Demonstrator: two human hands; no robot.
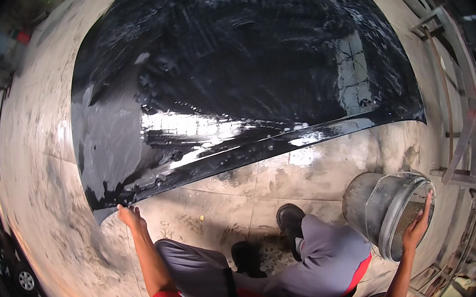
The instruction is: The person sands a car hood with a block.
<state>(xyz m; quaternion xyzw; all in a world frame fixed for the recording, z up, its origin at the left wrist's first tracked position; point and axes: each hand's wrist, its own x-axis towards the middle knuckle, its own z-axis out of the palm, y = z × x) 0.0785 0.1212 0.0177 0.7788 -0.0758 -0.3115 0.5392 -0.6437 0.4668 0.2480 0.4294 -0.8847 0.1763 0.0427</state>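
The dark panel (229, 62) beyond my curled left hand (131, 215) looks wetted but streaky—my straight-fingered right hand (416, 230) is at the bucket (364, 202), both grips unclear.

A wet black panel (229, 62) lies near a grey bucket (369, 207).

The black panel (240, 55) is cut off at the top. Part of the bucket (364, 205) is covered by the right hand (416, 228); the bucket's contents cannot be identified. The car (26, 279) at left is partly lost in darkness.
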